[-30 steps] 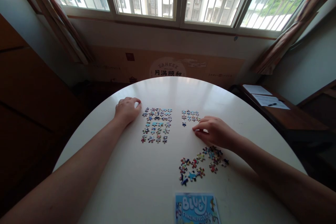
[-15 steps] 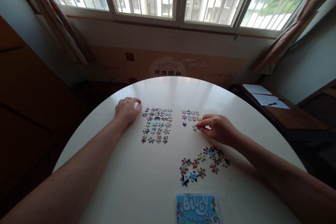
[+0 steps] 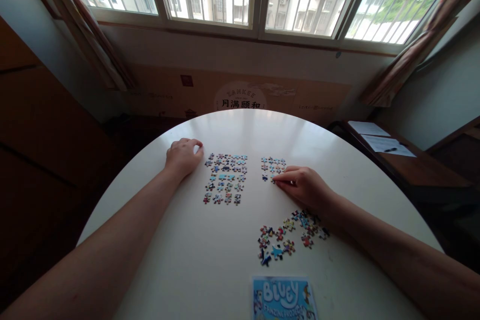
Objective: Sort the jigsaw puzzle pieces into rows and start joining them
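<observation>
On the round white table (image 3: 232,270) lie three groups of small puzzle pieces. A larger sorted grid (image 3: 225,177) sits left of centre. My left hand (image 3: 183,156) rests curled on the table just left of that grid, holding nothing I can see. A smaller sorted group (image 3: 272,165) lies to the right. My right hand (image 3: 303,185) is at its lower edge, fingers pinched together on a puzzle piece (image 3: 275,179) that touches the table. A loose pile of pieces (image 3: 288,237) lies nearer to me.
A blue Bluey puzzle box (image 3: 284,299) lies at the table's near edge. A dark side table with papers and a pen (image 3: 382,142) stands at the right. Windows and curtains run along the far wall, with a printed cardboard panel (image 3: 240,97) below them.
My right hand has moved left from beside the small group to its lower edge, bringing a piece down to the bottom row. My left hand has stayed put.
</observation>
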A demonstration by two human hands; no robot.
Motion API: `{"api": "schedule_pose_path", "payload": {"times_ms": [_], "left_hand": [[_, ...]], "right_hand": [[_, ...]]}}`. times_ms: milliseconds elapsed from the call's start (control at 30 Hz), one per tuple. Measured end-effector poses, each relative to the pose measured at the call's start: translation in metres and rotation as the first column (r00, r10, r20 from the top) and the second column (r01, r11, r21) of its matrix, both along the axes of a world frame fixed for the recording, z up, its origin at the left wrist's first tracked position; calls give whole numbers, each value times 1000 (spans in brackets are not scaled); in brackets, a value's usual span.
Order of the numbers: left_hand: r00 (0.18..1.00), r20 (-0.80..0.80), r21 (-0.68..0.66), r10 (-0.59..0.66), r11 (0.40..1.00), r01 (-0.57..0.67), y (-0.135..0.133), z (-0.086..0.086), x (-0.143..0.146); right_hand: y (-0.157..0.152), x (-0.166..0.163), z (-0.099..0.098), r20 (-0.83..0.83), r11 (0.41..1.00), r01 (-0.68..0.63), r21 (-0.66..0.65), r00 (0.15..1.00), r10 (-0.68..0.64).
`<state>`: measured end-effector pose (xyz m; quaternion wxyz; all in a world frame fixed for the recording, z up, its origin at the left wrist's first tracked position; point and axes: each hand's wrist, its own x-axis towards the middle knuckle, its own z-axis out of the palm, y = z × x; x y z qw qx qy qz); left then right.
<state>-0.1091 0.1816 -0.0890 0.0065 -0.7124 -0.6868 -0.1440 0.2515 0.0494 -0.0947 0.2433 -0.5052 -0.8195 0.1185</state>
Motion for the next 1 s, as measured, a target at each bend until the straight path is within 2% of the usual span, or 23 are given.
{"api": "schedule_pose_path", "payload": {"times_ms": [400,567,667,733,800,900,1000], "left_hand": [[1000,-4,-4,3,1000,-3,0,1,1],[1000,-6,1,-1,1000,1,0,1,1],[1000,-2,1,-2,1000,2,1,0,1],[1000,-1,4,-4,1000,4,1,0,0],[1000,0,5,-6,1000,6,1,0,0],[1000,2,5,-5,1000,5,1,0,0],[1000,3,5,-9,1000,9,1,1,0]], "right_hand": [[-1,-2,-2,-50,999,17,52,999,-15],[-1,6,8,-134,995,-7,97,991,20],[-5,13,23,-103,975,-223,-7,970,221],[-10,14,34,-82,910,-391,-139,920,383],[-16,13,44,-92,832,-492,-255,869,485],[-25,6,52,-86,775,-532,-341,839,538],[-29,2,55,-28,784,-495,-374,851,524]]}}
